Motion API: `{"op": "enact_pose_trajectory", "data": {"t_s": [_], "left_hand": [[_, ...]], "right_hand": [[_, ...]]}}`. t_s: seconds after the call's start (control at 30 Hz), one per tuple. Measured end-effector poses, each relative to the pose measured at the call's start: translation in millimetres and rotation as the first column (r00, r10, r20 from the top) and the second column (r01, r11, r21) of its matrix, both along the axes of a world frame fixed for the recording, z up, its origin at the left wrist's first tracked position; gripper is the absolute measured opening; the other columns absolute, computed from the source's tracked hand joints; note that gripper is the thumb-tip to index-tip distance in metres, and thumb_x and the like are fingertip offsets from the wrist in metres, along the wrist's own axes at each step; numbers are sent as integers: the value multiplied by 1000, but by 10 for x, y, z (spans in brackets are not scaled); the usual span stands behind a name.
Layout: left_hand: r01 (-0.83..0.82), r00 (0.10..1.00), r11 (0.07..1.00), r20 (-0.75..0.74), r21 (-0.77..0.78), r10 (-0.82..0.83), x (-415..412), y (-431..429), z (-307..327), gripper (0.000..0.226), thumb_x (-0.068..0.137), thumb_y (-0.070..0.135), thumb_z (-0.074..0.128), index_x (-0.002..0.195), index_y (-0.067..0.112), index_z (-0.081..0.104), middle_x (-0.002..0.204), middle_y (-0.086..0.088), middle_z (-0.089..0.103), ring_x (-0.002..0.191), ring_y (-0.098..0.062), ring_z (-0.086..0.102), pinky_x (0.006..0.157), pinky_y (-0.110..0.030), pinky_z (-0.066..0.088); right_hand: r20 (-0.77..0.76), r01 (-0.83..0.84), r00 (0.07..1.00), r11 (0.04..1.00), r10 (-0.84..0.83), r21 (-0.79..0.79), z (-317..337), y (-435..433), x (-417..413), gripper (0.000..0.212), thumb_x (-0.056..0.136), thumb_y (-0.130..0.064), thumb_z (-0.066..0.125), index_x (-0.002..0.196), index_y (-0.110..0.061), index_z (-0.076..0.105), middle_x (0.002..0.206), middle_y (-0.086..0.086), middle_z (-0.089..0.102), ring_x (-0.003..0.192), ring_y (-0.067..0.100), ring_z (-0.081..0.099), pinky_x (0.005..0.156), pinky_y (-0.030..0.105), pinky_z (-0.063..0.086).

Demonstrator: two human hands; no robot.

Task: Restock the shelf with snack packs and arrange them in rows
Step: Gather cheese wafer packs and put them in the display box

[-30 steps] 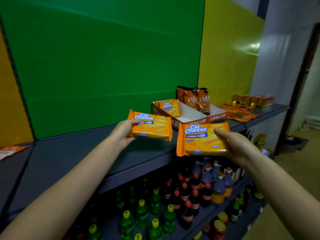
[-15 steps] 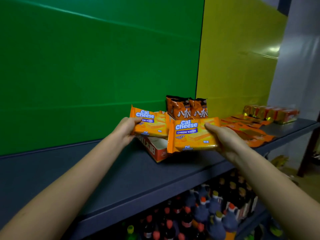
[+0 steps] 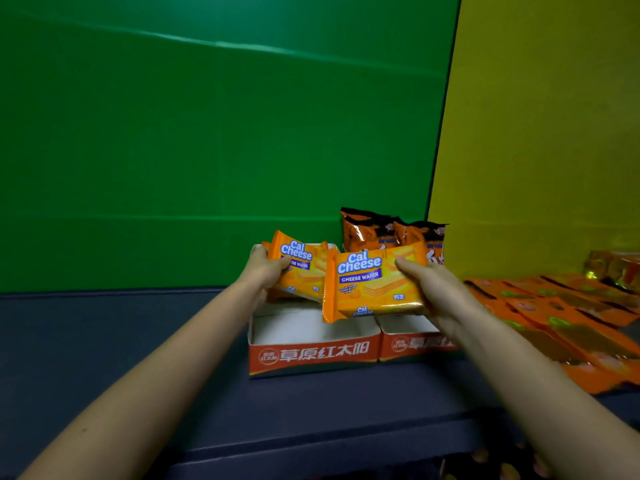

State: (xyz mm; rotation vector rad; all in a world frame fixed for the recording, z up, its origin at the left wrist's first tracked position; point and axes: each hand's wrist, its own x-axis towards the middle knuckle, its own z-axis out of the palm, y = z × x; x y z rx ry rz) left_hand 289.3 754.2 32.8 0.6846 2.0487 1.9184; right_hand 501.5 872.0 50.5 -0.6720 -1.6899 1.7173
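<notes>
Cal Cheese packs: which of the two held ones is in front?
The right pack, held by the right hand; its edge covers part of the left pack in the left hand.

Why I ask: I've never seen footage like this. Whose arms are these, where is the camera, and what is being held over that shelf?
No machine here: these are a person's two bare arms, filmed by a wide-angle camera worn on their head, looking forward and down. So the left hand is on the picture's left and the right hand on its right. Each grips one orange Cal Cheese wafer pack: the left pack and the right pack, both held over an open red-and-white cardboard tray standing on a dark shelf. A second tray sits beside it. Behind stand dark orange snack bags; flat orange packets lie to the right.
</notes>
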Motion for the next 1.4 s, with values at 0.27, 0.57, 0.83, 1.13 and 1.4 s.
{"op": "enact_pose_trajectory", "data": {"t_s": [0.27, 0.57, 0.83, 1.13, 1.4], "left_hand": [[-194, 957, 960, -254, -202, 140, 32, 140, -101, 38, 86, 7, 58, 122, 4, 46, 123, -16, 57, 110, -31, 57, 97, -39, 45], [-368, 849, 823, -518, -433, 106, -8, 76, -62, 44, 83, 8, 62, 121, 0, 41, 124, -18, 55, 115, -36, 52, 91, -36, 40], [-532, 683, 634, -727, -561, -71, -132, -97, 74, 53, 70, 29, 76, 106, 5, 46, 110, -16, 62, 106, -34, 55, 85, -35, 38], [-493, 647, 710, -758, -503, -87, -372, -218, -3, 28, 80, 12, 56, 108, 12, 61, 109, -7, 67, 109, -30, 52, 88, -34, 39], [-413, 649, 783, -753, -466, -105, -467, -332, 8, 25, 86, 15, 57, 110, 12, 65, 111, -8, 63, 108, -30, 52, 91, -37, 42]], "right_hand": [[9, -143, 990, 989, 143, 45, -122, 178, -334, 11, 92, -25, 56, 101, -19, 53, 93, 8, 68, 79, 22, 66, 77, 41, 54], [83, -164, 985, 957, 148, 238, -168, 65, -583, 23, 94, -26, 52, 115, -21, 45, 115, 8, 64, 99, 25, 65, 86, 39, 53], [177, -178, 978, 893, 114, 413, -136, -61, -742, 30, 94, -23, 53, 121, -13, 42, 115, 6, 61, 91, 20, 64, 77, 33, 54], [376, -241, 926, 803, 23, 545, -124, -71, -919, 52, 82, -19, 70, 127, -9, 44, 128, 10, 56, 117, 27, 56, 99, 42, 47], [472, -290, 868, 614, -153, 734, -115, -57, -1078, 49, 77, -25, 75, 117, -16, 49, 124, 7, 56, 108, 24, 57, 78, 28, 46]]}}
